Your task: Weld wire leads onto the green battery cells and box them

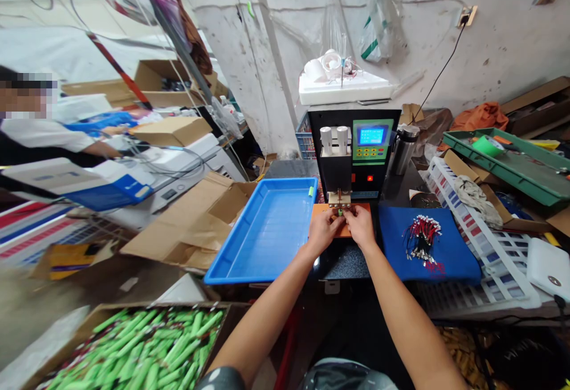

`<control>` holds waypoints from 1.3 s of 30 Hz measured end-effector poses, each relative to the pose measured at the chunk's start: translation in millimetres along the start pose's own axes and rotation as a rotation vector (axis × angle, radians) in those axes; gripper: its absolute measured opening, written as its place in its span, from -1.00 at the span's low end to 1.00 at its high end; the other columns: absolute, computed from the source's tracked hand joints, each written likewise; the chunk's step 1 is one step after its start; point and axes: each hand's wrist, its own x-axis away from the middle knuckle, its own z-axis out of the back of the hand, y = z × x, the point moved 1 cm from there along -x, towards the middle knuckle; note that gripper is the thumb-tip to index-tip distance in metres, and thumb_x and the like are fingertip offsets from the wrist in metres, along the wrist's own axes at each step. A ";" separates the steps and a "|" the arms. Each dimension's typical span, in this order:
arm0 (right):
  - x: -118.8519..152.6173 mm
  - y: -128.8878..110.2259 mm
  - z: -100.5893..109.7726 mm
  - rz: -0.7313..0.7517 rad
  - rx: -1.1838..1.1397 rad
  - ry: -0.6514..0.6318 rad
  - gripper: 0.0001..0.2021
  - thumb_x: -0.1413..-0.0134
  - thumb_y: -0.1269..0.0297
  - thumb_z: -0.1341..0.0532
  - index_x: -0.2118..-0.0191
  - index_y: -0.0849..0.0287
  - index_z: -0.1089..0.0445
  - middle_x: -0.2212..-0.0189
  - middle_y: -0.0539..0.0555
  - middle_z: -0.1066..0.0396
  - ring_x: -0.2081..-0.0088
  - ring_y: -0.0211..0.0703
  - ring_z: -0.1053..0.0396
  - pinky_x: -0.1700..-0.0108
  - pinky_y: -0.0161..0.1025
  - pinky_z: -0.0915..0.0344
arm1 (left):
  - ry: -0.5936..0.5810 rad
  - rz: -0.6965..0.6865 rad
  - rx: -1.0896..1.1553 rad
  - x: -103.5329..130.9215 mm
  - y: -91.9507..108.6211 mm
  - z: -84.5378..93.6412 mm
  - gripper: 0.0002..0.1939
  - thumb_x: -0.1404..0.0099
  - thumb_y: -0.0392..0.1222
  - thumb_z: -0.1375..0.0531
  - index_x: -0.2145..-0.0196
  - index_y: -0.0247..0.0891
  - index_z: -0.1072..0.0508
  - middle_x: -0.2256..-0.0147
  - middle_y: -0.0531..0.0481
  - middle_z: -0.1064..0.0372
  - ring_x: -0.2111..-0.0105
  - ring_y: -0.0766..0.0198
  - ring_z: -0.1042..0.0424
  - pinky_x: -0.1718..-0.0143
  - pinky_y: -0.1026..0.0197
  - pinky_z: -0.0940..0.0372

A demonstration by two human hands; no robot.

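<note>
My left hand (323,230) and my right hand (360,225) meet at the front of a black spot-welding machine (329,173) with a lit blue display. Between their fingertips is a small green cylindrical battery cell (341,212), right under the machine's electrode tips (339,196). Both hands are closed in a pinch around it, above an orange plate (344,234). My fingers partly hide the cell, and any wire held against it is too small to make out. To the right, a bundle of red and black wires with white connectors (423,232) rests on a blue mat (461,262).
A blue tray (262,230) left of the machine holds one small green piece (310,190). Below it, a carton is full of green wired cells (151,342). A white basket (503,265) and green tray (525,167) are at right. A co-worker (48,135) sits far left.
</note>
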 end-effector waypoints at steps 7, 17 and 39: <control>-0.7 -1.9 -1.5 0.016 0.023 0.051 -0.68 0.04 -0.02 -0.28 0.44 0.16 -0.36 0.56 0.03 -0.39 0.50 -0.18 -0.32 0.52 -0.34 -0.17 | -0.016 -0.035 -0.088 -0.4 -1.8 0.3 -0.72 -0.29 -0.08 -0.18 0.12 -0.24 -0.55 0.45 0.03 -0.39 0.47 0.29 -0.28 0.42 0.31 -0.12; 1.0 -3.4 -1.2 -0.027 0.011 0.027 -0.70 0.04 -0.01 -0.30 0.41 0.15 -0.37 0.59 0.00 -0.37 0.52 -0.18 -0.32 0.55 -0.34 -0.14 | -0.017 -0.020 -0.095 0.4 3.3 1.0 -0.79 -0.28 -0.13 -0.19 0.21 -0.26 -0.55 0.46 0.05 -0.38 0.48 0.31 -0.25 0.41 0.30 -0.08; 14.2 -16.3 14.9 -0.192 -0.121 0.012 -0.37 0.53 -0.07 -0.50 0.28 0.26 -0.47 0.53 0.08 -0.45 0.57 -0.16 -0.39 0.52 -0.26 -0.41 | -0.052 0.116 -0.201 0.1 18.8 6.1 -0.69 -0.26 -0.02 -0.21 0.11 -0.17 -0.57 0.32 -0.02 -0.52 0.33 0.18 -0.46 0.37 0.26 -0.22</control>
